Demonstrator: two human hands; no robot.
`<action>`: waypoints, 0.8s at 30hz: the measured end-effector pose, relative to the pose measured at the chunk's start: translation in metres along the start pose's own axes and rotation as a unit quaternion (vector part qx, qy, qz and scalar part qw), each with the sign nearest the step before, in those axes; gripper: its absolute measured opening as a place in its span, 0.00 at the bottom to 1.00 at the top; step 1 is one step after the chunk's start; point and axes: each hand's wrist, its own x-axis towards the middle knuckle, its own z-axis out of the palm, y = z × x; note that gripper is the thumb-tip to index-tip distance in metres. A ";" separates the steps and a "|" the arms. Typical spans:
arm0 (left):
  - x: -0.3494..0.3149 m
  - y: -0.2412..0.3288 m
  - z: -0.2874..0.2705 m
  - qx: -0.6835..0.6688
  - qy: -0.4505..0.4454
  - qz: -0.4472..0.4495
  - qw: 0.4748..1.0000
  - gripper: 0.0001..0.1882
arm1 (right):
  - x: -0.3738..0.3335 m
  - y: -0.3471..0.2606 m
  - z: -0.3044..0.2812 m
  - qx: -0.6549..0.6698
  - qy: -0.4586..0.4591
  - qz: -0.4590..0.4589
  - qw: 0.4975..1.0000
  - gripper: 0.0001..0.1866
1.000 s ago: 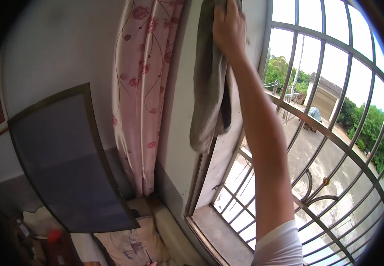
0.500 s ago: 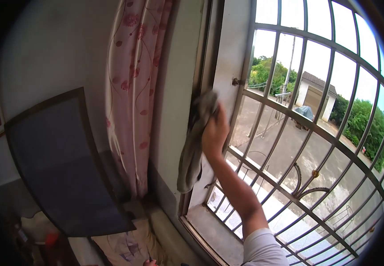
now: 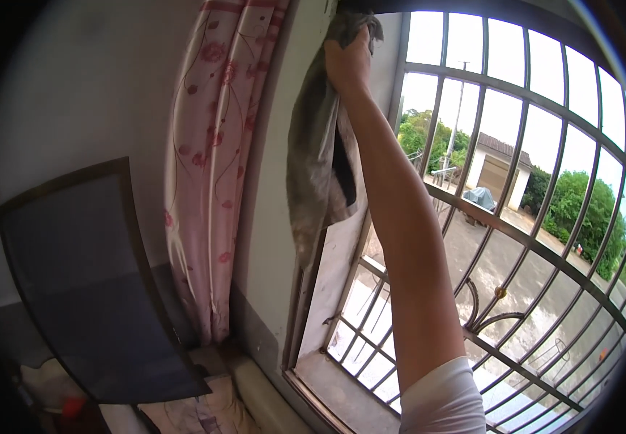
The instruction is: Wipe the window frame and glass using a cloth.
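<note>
High up, my right hand (image 3: 349, 64) is closed round a grey cloth (image 3: 309, 155) at the top corner of the window frame (image 3: 311, 289). The bunched end of the cloth is in my fingers and pressed against the frame. Its rest hangs down in loose folds over the frame's side and the wall edge. A dark patch shows on the cloth's right side. My bare forearm and white sleeve rise from the lower edge. My left hand does not show.
Metal window bars (image 3: 483, 145) stand right of my arm, with a yard outside. A pink flowered curtain (image 3: 215, 145) hangs left of the window. A dark framed screen panel (image 3: 103, 289) leans at the left. Below lies a window sill (image 3: 349, 387).
My right hand has moved up the frame to its top corner, carrying the cloth, which now hangs longer and wider. A small part of a hand at the lower edge has left the view.
</note>
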 end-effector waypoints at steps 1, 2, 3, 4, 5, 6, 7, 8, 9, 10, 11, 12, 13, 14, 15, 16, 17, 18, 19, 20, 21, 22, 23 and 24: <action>0.001 0.005 -0.001 0.001 0.000 0.000 1.000 0.15 | -0.018 -0.003 -0.007 0.011 -0.025 0.041 0.999 0.33; 0.002 0.008 -0.001 0.004 0.000 0.003 1.000 0.15 | -0.042 -0.001 -0.016 0.036 -0.059 0.053 0.996 0.33; 0.006 0.014 0.001 0.011 -0.006 0.010 1.000 0.15 | -0.070 0.006 -0.025 0.057 -0.092 0.064 0.992 0.33; 0.009 0.019 0.002 0.017 -0.012 0.017 1.000 0.14 | -0.108 0.020 -0.023 0.048 -0.076 0.043 0.995 0.33; 0.014 0.025 0.006 0.025 -0.021 0.024 0.999 0.14 | -0.146 0.028 -0.030 0.050 -0.075 0.012 0.996 0.32; 0.018 0.028 0.005 0.029 -0.023 0.030 0.999 0.13 | -0.186 0.020 -0.038 0.065 -0.089 0.036 0.993 0.33; 0.021 0.028 0.005 0.031 -0.024 0.037 0.999 0.13 | -0.232 0.027 -0.035 0.051 -0.097 0.033 0.993 0.33; 0.028 0.029 0.006 0.046 -0.031 0.049 0.997 0.13 | -0.264 0.040 -0.041 0.026 -0.101 0.028 0.994 0.33; 0.031 0.026 0.003 0.055 -0.036 0.056 0.996 0.13 | -0.282 0.038 -0.046 0.025 -0.103 0.032 0.994 0.33; 0.036 0.025 0.002 0.063 -0.040 0.067 0.995 0.12 | -0.296 0.036 -0.049 -0.009 -0.123 0.023 0.992 0.33; 0.040 0.023 0.001 0.075 -0.047 0.078 0.993 0.12 | -0.303 0.035 -0.053 -0.045 -0.144 0.015 0.989 0.33; 0.042 0.017 -0.004 0.083 -0.048 0.087 0.992 0.12 | -0.294 0.033 -0.050 -0.028 -0.133 -0.002 0.991 0.33; 0.042 0.010 -0.010 0.091 -0.048 0.097 0.990 0.11 | -0.272 0.037 -0.042 -0.011 -0.122 -0.018 0.992 0.33; 0.043 0.004 -0.013 0.104 -0.054 0.105 0.987 0.11 | -0.241 0.046 -0.033 -0.011 -0.095 -0.043 0.994 0.32; 0.041 -0.004 -0.018 0.109 -0.054 0.108 0.987 0.11 | -0.202 0.042 -0.024 0.007 -0.079 -0.028 0.996 0.32; 0.038 -0.009 -0.022 0.111 -0.055 0.104 0.987 0.11 | -0.157 0.036 -0.017 0.014 -0.046 -0.038 0.998 0.32; 0.032 -0.012 -0.020 0.115 -0.052 0.093 0.988 0.11 | -0.115 0.032 -0.008 -0.008 -0.007 -0.056 0.998 0.32; 0.005 0.014 0.002 0.051 -0.047 0.064 0.996 0.10 | -0.075 0.023 -0.015 0.040 -0.046 -0.082 0.995 0.30; -0.019 0.031 0.014 -0.015 -0.035 0.038 0.999 0.10 | -0.038 0.033 0.003 -0.067 0.064 -0.130 0.987 0.32; -0.030 0.025 0.007 -0.021 -0.017 0.023 0.999 0.10 | -0.027 0.014 0.010 0.005 0.022 -0.081 0.996 0.33; -0.024 0.023 0.008 -0.039 -0.021 0.025 0.999 0.10 | -0.024 0.009 0.007 -0.001 0.017 -0.074 0.997 0.33; -0.019 0.022 0.012 -0.058 -0.023 0.025 0.998 0.09 | -0.027 0.010 0.006 0.003 0.019 -0.077 0.997 0.33; -0.021 0.024 0.018 -0.056 -0.022 0.013 0.998 0.09 | -0.031 0.015 0.005 0.004 0.020 -0.080 0.997 0.33; -0.022 0.026 0.023 -0.053 -0.030 0.019 0.998 0.10 | -0.039 0.022 0.003 0.004 0.020 -0.083 0.996 0.33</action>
